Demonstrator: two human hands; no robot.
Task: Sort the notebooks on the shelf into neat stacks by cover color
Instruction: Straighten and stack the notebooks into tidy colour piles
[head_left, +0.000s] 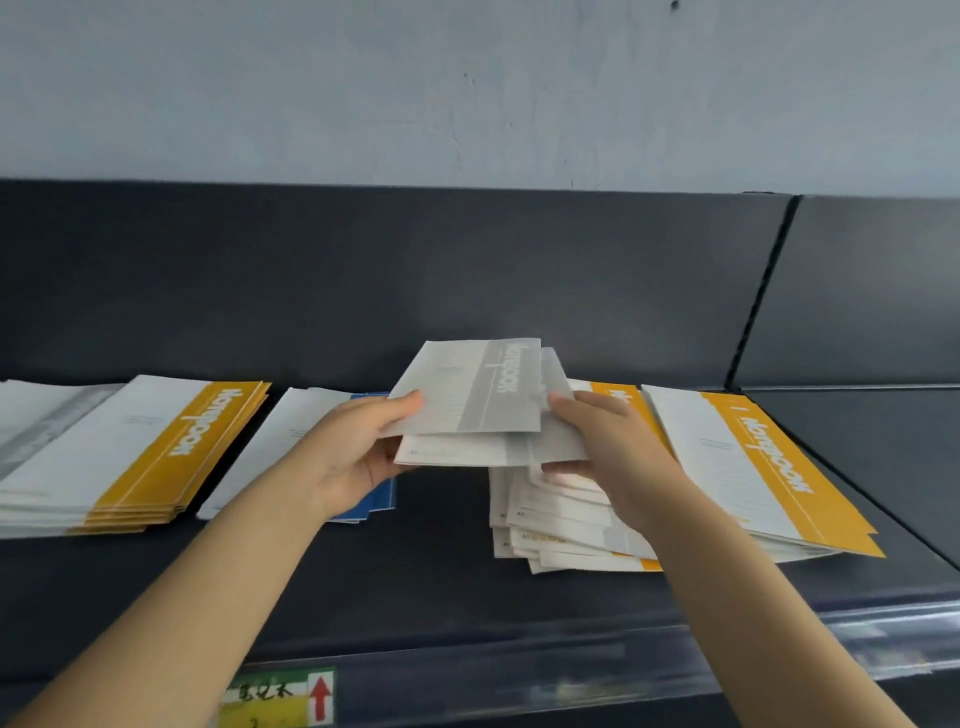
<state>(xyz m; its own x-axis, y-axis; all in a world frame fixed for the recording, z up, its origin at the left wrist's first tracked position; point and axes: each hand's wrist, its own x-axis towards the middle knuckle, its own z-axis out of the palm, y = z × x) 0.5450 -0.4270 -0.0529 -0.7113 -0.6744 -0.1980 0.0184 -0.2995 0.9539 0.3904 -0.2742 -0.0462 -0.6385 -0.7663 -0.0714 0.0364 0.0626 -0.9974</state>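
Note:
Both my hands hold a few grey-banded notebooks (478, 400) lifted above the dark shelf (447, 582). My left hand (358, 452) grips their left edge, thumb on top. My right hand (608, 447) grips their right side. Under my right hand lies a messy pile of small notebooks (561, 535) with grey and yellow bands. A blue-banded stack (379, 499) lies beneath my left hand, mostly hidden. A neat yellow-banded stack (156, 452) sits at left, and another yellow-banded stack (753, 467) at right.
A grey-banded stack (36, 421) is cut off at the far left. The dark back panel (415, 280) stands behind the notebooks. A clear price rail with a yellow-green label and red arrow (291, 696) runs along the shelf's front edge.

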